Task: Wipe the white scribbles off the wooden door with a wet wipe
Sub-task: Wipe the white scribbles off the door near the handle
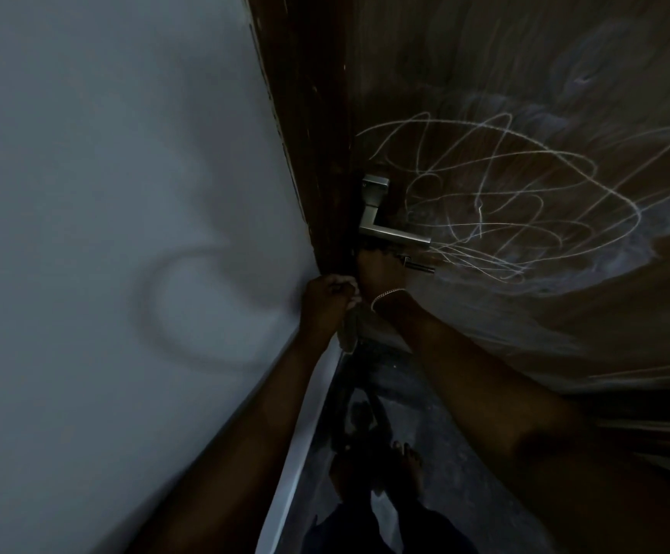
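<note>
Grey wet wipe (pixel 350 329) hangs downward, gripped by left hand (pixel 325 299); right hand (pixel 379 273) unclear.

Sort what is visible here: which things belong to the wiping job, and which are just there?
Job: white scribbles; wooden door; wet wipe, gripped by the left hand; right hand.

Just there: door handle; wall; bracelet.

Left hand (pixel 325 299) grips a wet wipe (pixel 348 329) below the scribbled wooden door's (pixel 525 353) handle (pixel 385 229).
</note>
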`<state>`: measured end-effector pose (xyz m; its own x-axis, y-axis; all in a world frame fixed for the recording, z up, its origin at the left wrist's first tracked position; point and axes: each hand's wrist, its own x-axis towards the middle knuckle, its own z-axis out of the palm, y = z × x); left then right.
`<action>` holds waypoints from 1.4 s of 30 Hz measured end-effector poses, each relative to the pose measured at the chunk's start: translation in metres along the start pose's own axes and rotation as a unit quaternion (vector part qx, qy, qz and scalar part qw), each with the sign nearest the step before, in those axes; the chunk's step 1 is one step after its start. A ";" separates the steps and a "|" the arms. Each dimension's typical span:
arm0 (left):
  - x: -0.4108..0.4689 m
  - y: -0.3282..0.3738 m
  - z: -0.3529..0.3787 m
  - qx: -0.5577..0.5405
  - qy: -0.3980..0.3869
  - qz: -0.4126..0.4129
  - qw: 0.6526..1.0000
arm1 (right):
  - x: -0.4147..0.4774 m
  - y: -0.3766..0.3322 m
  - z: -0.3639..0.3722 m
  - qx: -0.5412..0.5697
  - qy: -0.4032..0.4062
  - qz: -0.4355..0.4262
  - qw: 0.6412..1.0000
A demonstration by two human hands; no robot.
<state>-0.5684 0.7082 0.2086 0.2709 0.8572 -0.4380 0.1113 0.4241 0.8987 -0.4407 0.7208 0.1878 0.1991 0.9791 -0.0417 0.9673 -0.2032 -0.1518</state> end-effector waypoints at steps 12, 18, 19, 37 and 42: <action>-0.005 0.008 0.008 0.057 0.007 0.005 0.998 | -0.049 0.031 -0.008 0.451 0.061 0.136 0.880; -0.028 0.031 0.014 0.066 0.001 0.024 0.998 | -0.089 0.035 -0.033 0.570 0.081 0.130 0.807; -0.032 0.037 0.015 0.081 0.001 0.034 0.996 | -0.095 0.035 -0.039 0.583 0.080 0.123 0.799; -0.087 0.155 0.036 0.008 -0.046 0.177 0.983 | -0.111 0.018 -0.174 0.363 0.265 -0.069 0.891; -0.089 0.163 0.028 -0.021 -0.060 0.174 0.983 | -0.094 0.018 -0.193 0.258 0.335 -0.077 0.903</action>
<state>-0.5475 0.6931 0.3949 0.3975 0.9126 -0.0960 -0.0467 0.1247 0.9911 -0.4114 0.6269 0.3799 0.2867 0.7467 0.6002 0.8243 0.1270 -0.5517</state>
